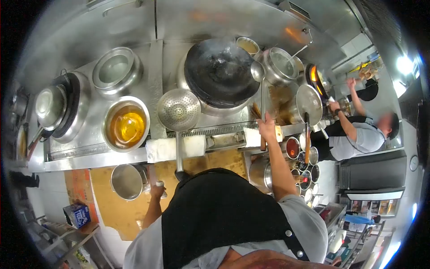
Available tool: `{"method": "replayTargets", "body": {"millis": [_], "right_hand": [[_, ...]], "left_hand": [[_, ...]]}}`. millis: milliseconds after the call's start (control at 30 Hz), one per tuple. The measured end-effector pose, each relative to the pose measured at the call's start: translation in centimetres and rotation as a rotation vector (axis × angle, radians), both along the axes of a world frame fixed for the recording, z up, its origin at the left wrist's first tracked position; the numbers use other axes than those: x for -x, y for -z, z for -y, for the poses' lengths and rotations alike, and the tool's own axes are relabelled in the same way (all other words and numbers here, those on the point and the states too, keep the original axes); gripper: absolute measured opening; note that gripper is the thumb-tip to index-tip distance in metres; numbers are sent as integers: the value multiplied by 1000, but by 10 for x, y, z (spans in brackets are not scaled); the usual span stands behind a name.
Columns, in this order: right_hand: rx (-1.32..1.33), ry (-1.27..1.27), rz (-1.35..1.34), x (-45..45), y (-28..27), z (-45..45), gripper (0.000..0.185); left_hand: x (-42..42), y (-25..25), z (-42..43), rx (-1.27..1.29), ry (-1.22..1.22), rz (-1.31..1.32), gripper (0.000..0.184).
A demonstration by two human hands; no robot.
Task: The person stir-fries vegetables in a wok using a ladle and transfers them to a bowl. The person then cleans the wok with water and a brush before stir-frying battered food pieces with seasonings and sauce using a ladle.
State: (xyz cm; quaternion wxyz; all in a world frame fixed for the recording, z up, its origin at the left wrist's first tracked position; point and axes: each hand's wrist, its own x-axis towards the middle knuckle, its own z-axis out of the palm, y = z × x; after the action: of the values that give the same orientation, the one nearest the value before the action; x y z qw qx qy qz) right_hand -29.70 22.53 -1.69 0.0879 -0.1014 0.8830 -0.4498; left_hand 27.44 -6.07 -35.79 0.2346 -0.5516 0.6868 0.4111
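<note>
My right hand [268, 127] is closed round the long handle of a ladle [257, 71], whose bowl rests near the right rim of a dark, steaming wok [219, 85]. Low on the left, my left hand [156, 192] is closed at the side of a deep metal pot [127, 181], apparently on its handle; the grip is small and partly hidden. Between my hands, a perforated strainer [178, 110] lies at the stove's front with its handle towards my apron. Left of it stands a metal bowl [107, 134] of yellow oil.
Behind the oil stands a metal basin [114, 67]; a lidded wok [51, 107] is at far left. Folded white cloths [177, 148] lie on the stove edge. Several seasoning containers [305, 179] stand at right. Another person [358, 136] works at a flaming wok there.
</note>
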Motion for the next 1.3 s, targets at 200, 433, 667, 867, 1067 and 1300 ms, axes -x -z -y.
{"method": "replayTargets", "body": {"millis": [200,433,667,867,1067,1300], "right_hand": [[314,-15,290,-3,-8,-17,54],[815,108,609,-61,-41,-131,16],[1176,290,784,-131,-27,-286,18],[770,481,595,-163,-27,-334,24],[608,561,489,-173,-15,-340,36],[585,653,490,-177,-4,-322,29]], "left_hand": [[-55,-24,-29,-68,4,103,44],[-34,-22,-73,90,502,-1,40],[33,-20,-104,157,820,-69,35],[78,-14,-113,227,991,-121,32],[124,3,-102,290,1061,-92,32],[155,2,-74,204,1227,-116,32]]}}
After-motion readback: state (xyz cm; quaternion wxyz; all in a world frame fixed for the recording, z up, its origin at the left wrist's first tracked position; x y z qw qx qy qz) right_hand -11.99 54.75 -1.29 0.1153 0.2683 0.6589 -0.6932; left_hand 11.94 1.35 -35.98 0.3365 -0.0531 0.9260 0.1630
